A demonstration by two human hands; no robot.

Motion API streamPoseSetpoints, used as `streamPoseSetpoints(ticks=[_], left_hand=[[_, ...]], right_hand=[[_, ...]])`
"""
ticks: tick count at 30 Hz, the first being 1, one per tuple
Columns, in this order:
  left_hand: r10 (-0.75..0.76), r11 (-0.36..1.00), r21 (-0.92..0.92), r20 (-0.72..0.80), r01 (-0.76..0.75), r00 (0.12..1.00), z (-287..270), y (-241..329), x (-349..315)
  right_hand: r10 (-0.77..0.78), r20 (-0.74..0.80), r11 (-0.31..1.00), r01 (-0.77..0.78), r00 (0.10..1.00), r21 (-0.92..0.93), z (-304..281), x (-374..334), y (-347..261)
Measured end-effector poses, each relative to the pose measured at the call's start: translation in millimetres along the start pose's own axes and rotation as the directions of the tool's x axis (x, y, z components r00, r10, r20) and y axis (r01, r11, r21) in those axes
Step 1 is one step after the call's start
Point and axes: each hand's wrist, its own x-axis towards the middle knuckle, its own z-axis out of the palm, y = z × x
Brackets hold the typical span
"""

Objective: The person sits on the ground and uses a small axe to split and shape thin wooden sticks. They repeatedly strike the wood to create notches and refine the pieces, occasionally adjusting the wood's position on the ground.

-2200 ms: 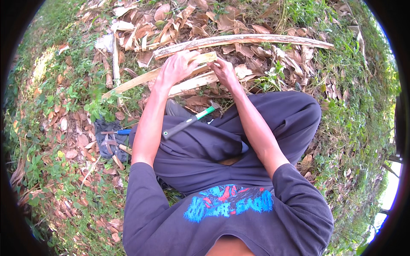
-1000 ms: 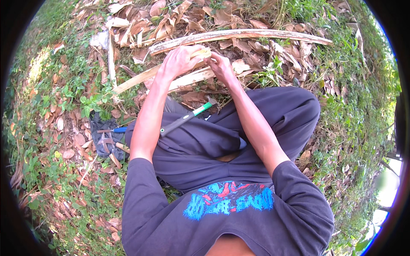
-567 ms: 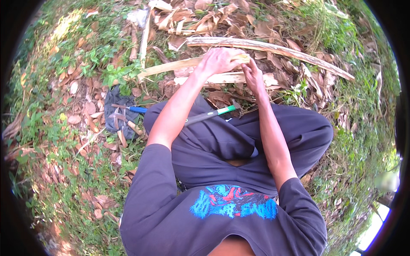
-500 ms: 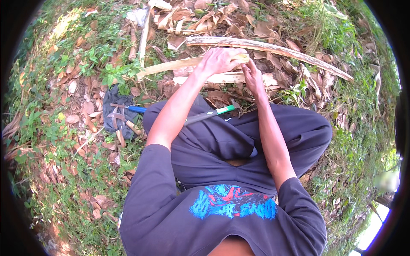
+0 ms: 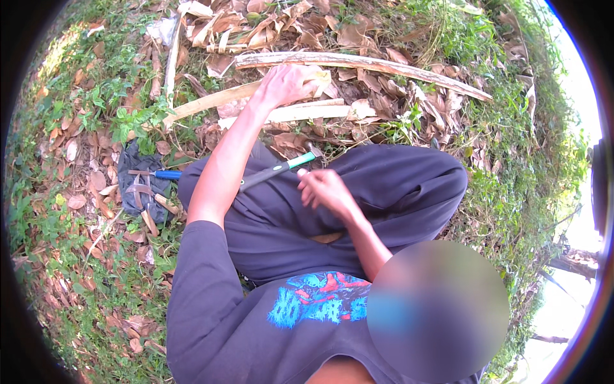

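My left hand (image 5: 284,85) is closed round the end of a pale wooden strip (image 5: 214,100), which runs off to the left above the leaf litter. Over my lap hovers my right hand (image 5: 325,192), holding nothing, its fingers apart and slightly curled. Just beyond it, a hammer (image 5: 272,171) with a black and green handle rests across my leg; its small dark head points away. Another pale split piece of wood (image 5: 300,113) lies on the leaves below my left hand.
A long bark-edged wood strip (image 5: 377,64) lies farther out. At the left, a dark cloth (image 5: 130,163) bears a blue-handled tool (image 5: 167,174) and wooden-handled tools. A narrow upright strip (image 5: 173,61) and clear plastic (image 5: 160,29) lie at the far left.
My right hand has let go of the wood and drawn back toward me over my lap. My left hand keeps its hold. The whole view has shifted slightly.
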Motion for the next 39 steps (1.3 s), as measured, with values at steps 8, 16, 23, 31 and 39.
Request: streamPoseSetpoints(ticks=[8, 16, 23, 31, 39], left_hand=[[0.023, 0.999, 0.033, -0.062, -0.021, 0.998, 8, -6, -2], [0.047, 0.993, 0.111, -0.091, -0.037, 0.995, 27, -25, -1], [-0.012, 0.999, 0.049, -0.045, 0.014, 0.999, 15, -3, -2], [-0.025, 0.999, 0.049, 0.013, 0.024, 1.0, 8, 3, -11], [-0.09, 0.987, 0.131, 0.019, 0.087, 0.996, -2, -10, -20]], right_hand=[[0.07, 0.051, 0.916, -0.085, 0.996, 0.393, 35, 16, 17], [-0.356, -0.305, 0.934, 0.322, 0.883, -0.156, 25, 16, -10], [-0.78, -0.339, 0.622, 0.599, 0.525, -0.504, -71, 109, -63], [-0.793, -0.354, 0.609, 0.641, 0.496, -0.467, -80, 145, -64], [-0.774, -0.34, 0.633, 0.674, 0.534, -0.381, -90, 151, -65]])
